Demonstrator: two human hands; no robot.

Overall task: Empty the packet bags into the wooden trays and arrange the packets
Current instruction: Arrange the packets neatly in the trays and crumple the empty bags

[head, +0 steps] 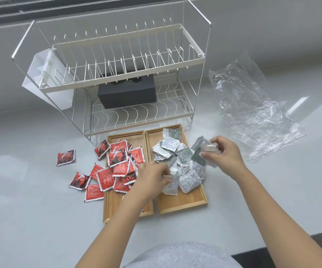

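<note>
Both hands (222, 153) on green pkts (177, 161), right tray (183, 204).

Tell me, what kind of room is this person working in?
Probably a kitchen or pantry counter, though it could be a staged worktop. A two-tier dish rack stands on a pale countertop, and wooden trays hold small sachets.

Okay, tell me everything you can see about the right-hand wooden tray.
The right wooden tray is a shallow rectangle of light, bamboo-like wood with a low raised rim. It lies flat on the grey counter, its long side against the left wooden tray, its far end by the foot of the dish rack. A loose heap of white and green packets fills its far and middle parts; the near end is bare. The left hand and right hand work over the heap.
</note>
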